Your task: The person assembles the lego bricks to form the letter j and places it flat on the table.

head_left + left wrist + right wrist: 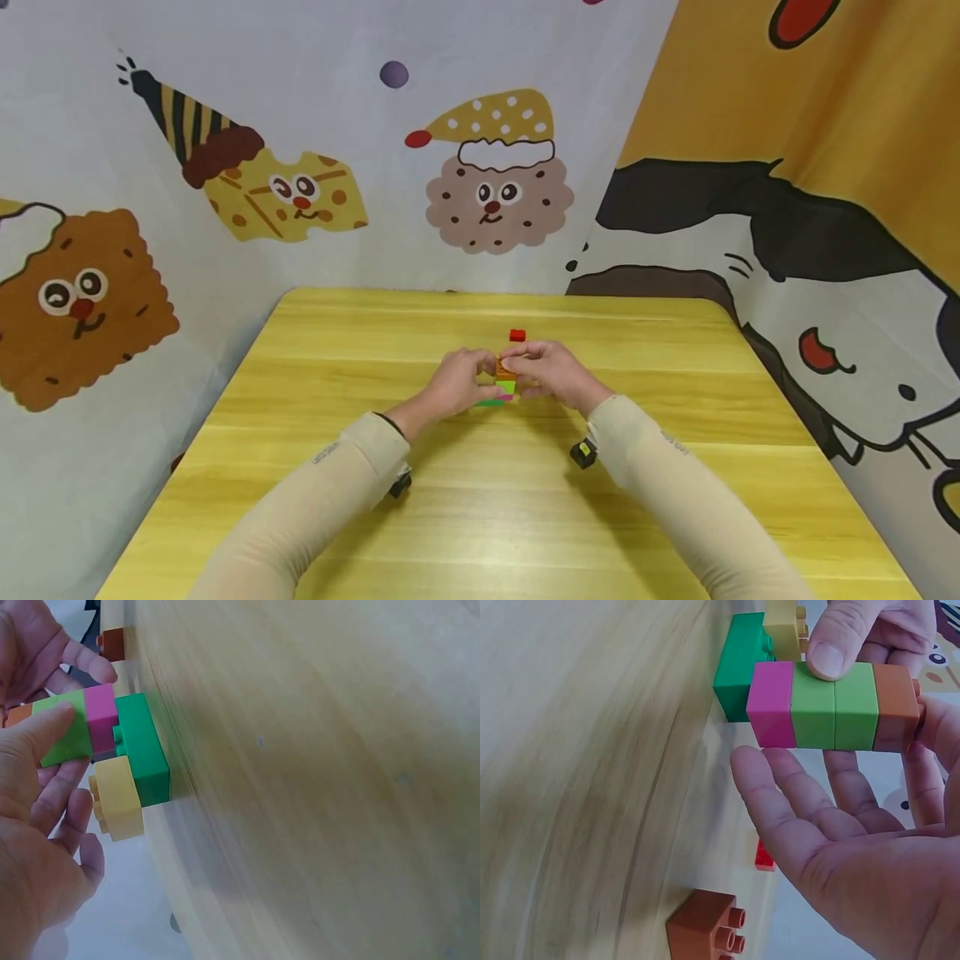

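Note:
A tower of toy building bricks stands near the table's middle: a long green brick (pixel 739 667) at the base, then a pink brick (pixel 771 705), two lime green bricks (pixel 834 712) and an orange-brown brick (pixel 894 709) on top. A yellow brick (pixel 120 799) sits beside the pink one on the green base. My left hand (pixel 459 385) grips the lime green bricks, its thumb flat on their side. At the top of the tower, my right hand (pixel 553 373) pinches the orange-brown brick; its other fingers (pixel 799 799) stretch alongside the tower.
A separate brown brick (pixel 701 926) lies on the wooden table (pixel 480 517) near my right hand. Farther back is a small red brick (pixel 517 335). A cartoon-printed cloth (pixel 375 125) hangs behind the table.

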Demonstrator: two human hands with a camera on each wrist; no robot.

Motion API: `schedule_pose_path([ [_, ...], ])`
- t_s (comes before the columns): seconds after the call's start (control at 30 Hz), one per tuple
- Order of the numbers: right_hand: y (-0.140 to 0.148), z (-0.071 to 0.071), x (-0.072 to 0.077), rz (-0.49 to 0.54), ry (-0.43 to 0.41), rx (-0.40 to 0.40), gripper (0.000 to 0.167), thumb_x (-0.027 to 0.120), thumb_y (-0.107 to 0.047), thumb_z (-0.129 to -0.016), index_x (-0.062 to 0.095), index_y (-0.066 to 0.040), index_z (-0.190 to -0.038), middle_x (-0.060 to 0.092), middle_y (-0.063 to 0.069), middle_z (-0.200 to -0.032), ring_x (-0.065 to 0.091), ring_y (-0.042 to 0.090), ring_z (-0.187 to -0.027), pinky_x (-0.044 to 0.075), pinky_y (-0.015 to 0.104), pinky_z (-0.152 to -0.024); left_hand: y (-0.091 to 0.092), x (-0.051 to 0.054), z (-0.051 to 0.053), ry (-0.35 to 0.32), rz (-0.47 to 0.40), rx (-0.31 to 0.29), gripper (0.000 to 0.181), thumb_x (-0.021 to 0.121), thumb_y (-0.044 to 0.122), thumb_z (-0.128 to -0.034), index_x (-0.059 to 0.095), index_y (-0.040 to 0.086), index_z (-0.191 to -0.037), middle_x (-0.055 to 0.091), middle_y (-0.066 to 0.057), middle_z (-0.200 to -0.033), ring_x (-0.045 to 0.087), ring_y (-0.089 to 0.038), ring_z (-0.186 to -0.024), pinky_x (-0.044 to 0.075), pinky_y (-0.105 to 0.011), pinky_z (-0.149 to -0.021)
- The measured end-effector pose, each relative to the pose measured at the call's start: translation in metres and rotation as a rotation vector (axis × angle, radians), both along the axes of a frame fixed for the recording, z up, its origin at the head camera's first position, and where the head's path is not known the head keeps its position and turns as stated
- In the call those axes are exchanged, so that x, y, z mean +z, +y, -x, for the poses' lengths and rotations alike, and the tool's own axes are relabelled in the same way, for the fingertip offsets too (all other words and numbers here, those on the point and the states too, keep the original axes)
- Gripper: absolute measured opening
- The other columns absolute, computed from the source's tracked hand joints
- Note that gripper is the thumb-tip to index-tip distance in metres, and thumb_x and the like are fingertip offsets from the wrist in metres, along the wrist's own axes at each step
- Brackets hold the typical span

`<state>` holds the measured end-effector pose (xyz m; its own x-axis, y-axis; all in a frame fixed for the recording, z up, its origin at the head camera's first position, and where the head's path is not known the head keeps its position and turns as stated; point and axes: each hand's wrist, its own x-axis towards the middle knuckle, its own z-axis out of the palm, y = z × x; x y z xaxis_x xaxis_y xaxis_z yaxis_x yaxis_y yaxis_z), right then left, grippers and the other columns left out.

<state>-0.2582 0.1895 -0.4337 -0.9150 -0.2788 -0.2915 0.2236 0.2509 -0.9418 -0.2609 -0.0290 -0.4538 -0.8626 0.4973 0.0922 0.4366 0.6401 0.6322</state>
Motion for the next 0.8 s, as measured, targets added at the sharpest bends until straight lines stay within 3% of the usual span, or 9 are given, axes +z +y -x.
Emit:
schedule_pose_path([
  [0.3, -0.002, -0.001, 0.004, -0.074, 0.085, 0.037, 0.035, 0.076, -0.039, -0.101, 0.076, -0.015, -0.126, 0.075, 0.008, -0.128, 0.072, 0.023, -0.103, 0.059, 0.059, -0.1, -0.003, 0.002, -0.002, -0.018, -0.019, 0.003, 0.04, 0.086, 0.034, -0.0926, 0.073, 0.014, -0.124, 0.079, -0.002, -0.119, 0.065, -0.028, -0.11, 0.053, -0.045, -0.094],
  [0.53, 0.002, -0.006, 0.009, -0.141, 0.153, 0.065, 0.036, 0.072, -0.042, -0.103, 0.076, -0.018, -0.13, 0.075, 0.005, -0.133, 0.069, 0.026, -0.123, 0.053, 0.061, -0.111, -0.002, 0.001, -0.001, -0.019, -0.012, -0.011, 0.044, 0.085, 0.039, -0.0929, 0.072, 0.013, -0.126, 0.079, -0.004, -0.123, 0.066, -0.03, -0.114, 0.055, -0.046, -0.097],
  [0.8, 0.005, -0.007, 0.013, -0.208, 0.228, 0.066, 0.047, 0.067, -0.052, -0.104, 0.071, -0.023, -0.141, 0.07, 0.004, -0.145, 0.063, 0.034, -0.137, 0.049, 0.059, -0.115, -0.001, 0.004, -0.001, -0.032, -0.043, -0.027, 0.054, 0.076, 0.044, -0.1, 0.065, 0.015, -0.144, 0.073, -0.008, -0.134, 0.068, -0.035, -0.126, 0.058, -0.053, -0.102],
])
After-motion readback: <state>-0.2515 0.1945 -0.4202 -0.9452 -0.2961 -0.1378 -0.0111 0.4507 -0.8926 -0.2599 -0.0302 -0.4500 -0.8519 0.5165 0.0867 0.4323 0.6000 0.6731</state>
